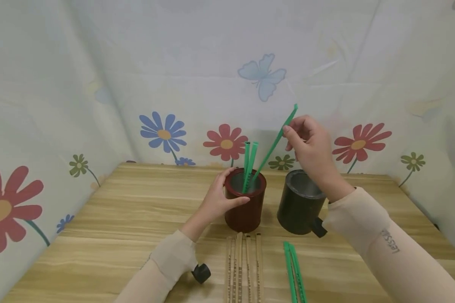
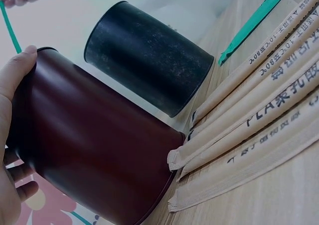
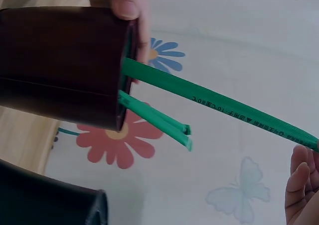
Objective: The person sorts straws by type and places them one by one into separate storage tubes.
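My left hand holds the dark red canister, thumb at the near side of the rim and fingers around the far left side. Above it, my right hand pinches a green paper-wrapped straw near its top end. This straw slants down to the left, its lower end inside the red canister's mouth. Several other green wrapped straws lean in the same canister, their tops sticking out over the rim. In the left wrist view the red canister's wall fills much of the picture.
A black canister stands upright right of the red one, below my right forearm. Several brown paper-wrapped straws lie in a row in front of the red canister. Green wrapped straws lie right of them. A flowered cloth hangs behind the wooden table.
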Tool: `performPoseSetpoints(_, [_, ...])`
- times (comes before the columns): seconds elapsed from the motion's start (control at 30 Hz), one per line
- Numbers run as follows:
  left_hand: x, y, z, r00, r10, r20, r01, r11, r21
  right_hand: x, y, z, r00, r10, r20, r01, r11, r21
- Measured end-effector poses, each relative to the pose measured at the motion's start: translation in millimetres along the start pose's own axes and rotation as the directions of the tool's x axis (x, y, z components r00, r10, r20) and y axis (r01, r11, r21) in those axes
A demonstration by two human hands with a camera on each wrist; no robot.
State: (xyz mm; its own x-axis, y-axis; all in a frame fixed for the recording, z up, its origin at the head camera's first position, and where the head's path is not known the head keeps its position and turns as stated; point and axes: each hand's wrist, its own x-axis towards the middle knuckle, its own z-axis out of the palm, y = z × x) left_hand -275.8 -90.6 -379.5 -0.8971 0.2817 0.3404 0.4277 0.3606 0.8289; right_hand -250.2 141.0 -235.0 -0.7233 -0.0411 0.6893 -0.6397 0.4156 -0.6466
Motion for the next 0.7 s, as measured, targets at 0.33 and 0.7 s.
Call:
performPoseSetpoints(0.33, [-0.1, 1.2, 0.0, 1.0, 0.011, -0.006, -0.01, 1.0, 0.017, -7.5, 17.7, 28.2, 0.993, 0.048, 0.103, -0.032, 0.987, -0.155])
performPoseSetpoints(0.7, [0.5, 0.6, -0.4, 1.0, 0.013, -0.001, -0.013, 1.0, 0.02, -18.2, 31.9, 48.1, 0.97, 0.18, 0.162, -0.127, 0.947, -0.294])
